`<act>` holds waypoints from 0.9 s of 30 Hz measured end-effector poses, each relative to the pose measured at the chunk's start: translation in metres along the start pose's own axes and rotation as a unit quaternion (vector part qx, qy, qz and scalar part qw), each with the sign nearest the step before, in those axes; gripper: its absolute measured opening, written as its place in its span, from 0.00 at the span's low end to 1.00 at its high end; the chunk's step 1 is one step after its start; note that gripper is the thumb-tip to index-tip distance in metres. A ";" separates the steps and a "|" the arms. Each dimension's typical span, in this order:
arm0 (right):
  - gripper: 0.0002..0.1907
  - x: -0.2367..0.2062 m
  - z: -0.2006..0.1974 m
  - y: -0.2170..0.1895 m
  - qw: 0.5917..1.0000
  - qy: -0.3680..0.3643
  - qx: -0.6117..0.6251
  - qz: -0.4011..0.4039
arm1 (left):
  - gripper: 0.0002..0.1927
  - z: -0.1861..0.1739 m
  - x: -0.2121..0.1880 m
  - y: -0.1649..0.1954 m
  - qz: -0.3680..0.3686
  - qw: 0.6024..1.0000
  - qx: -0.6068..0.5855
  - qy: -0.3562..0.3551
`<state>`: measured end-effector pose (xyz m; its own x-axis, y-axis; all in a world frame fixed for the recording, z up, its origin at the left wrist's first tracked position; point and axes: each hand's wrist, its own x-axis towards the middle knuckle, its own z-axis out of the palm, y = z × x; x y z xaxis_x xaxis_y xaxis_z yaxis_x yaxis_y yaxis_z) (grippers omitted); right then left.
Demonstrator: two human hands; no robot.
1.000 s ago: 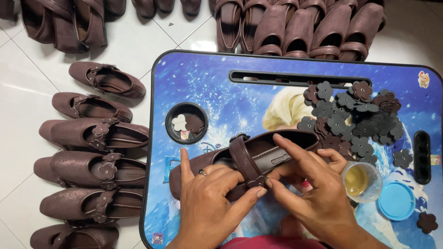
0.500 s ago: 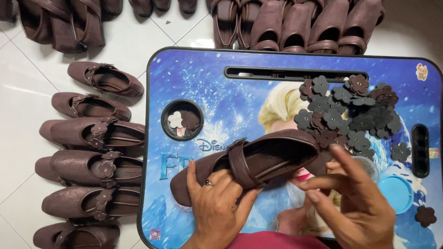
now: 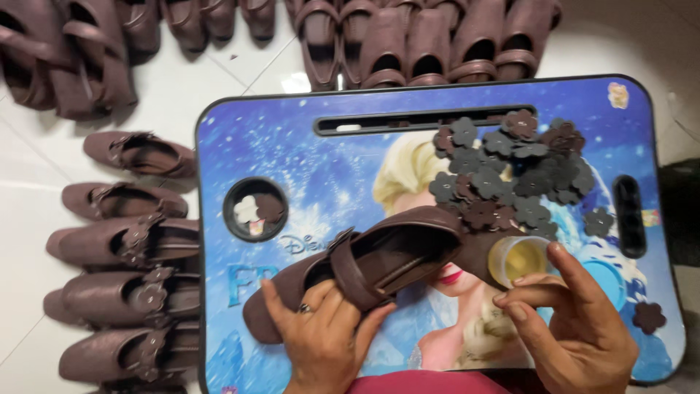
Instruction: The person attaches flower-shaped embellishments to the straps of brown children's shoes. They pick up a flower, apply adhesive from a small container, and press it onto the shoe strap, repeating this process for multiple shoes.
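On blue lap tray [image 3: 306, 146], left hand [image 3: 324, 343] grasping brown shoe [image 3: 379, 266] (strapped), right hand [image 3: 576, 328] released

1. The floor [image 3: 219, 80] is laid with glossy white tiles, with thin grout lines crossing at the upper left.
2. Light glares off the tiles beyond the tabletop's far edge and near its far right corner.
3. A small lap table carries a blue pictured tabletop [image 3: 328, 157] with a dark rim, rounded corners, a long slot along its far edge and a round recess toward its left edge.
4. A dark mat [image 3: 682, 211] lies past the right edge.
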<state>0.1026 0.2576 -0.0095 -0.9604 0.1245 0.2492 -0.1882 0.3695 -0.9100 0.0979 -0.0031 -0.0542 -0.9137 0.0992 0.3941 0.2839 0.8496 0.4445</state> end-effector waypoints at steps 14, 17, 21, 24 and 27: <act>0.39 0.076 -0.095 0.027 0.930 0.104 -0.353 -0.017 | 0.23 0.027 -0.011 -0.020 0.066 0.998 0.010 0.011; 0.39 0.097 -0.101 0.036 0.932 0.040 -0.359 -0.033 | 0.22 0.031 0.000 -0.030 0.064 0.997 0.028 0.019; 0.45 0.122 -0.104 0.049 0.938 -0.040 -0.345 -0.023 | 0.20 0.035 0.018 -0.044 0.058 0.997 0.049 0.023; 0.50 0.134 -0.100 0.057 0.935 -0.084 -0.344 -0.018 | 0.18 0.037 0.031 -0.053 0.056 0.997 0.054 0.024; 0.50 0.136 -0.101 0.060 0.935 -0.079 -0.346 0.010 | 0.17 0.041 0.034 -0.054 0.065 0.996 0.049 0.035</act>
<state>-0.0186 0.3894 0.0036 -0.9909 0.0201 0.1334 -0.0450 0.8828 -0.4676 0.0397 -0.0246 -0.0980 -0.8478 0.1774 0.4998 0.3650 0.8789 0.3072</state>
